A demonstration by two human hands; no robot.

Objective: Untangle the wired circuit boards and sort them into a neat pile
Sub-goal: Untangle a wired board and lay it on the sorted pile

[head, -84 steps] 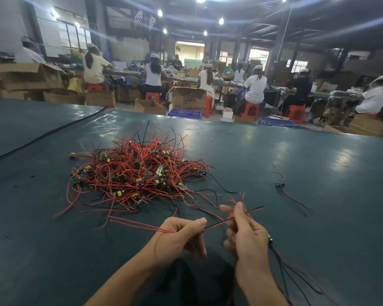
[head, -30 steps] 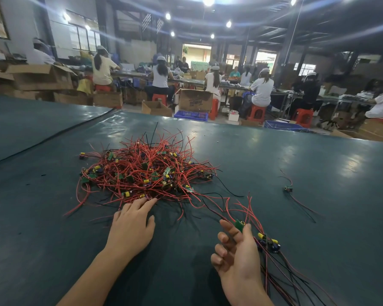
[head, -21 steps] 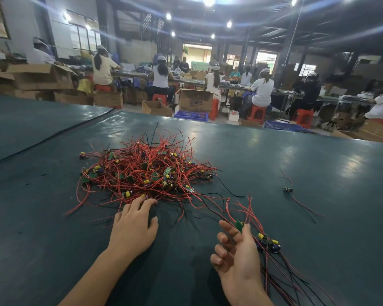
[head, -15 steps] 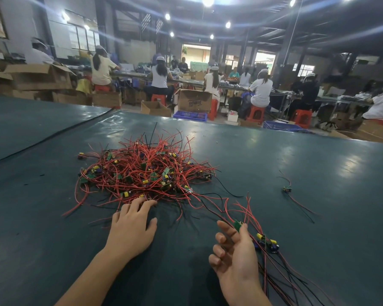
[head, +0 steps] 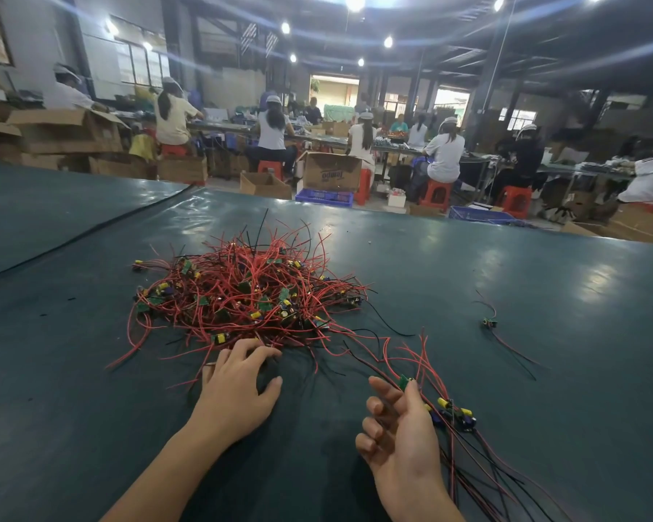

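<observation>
A tangled heap of small green circuit boards with red and black wires (head: 249, 295) lies on the dark green table (head: 524, 295). My left hand (head: 238, 389) rests palm down at the heap's near edge, fingers spread, fingertips touching the nearest wires. My right hand (head: 400, 442) sits palm up to the right, fingers loosely curled, with a green board at the fingertips. Beside it lies a small sorted bunch of boards (head: 453, 412), their wires trailing toward the near right corner. Whether the right hand grips that bunch I cannot tell.
One stray wired board (head: 489, 323) lies alone at the right. A black seam (head: 91, 231) crosses the table at far left. Beyond the far edge stand cardboard boxes (head: 330, 171), blue crates, red stools and several seated workers at benches.
Earlier both hands held a red wire between them. Since then my left hand went to the heap's near edge and my right hand lowered beside the sorted bunch. Little has moved in the last second.
</observation>
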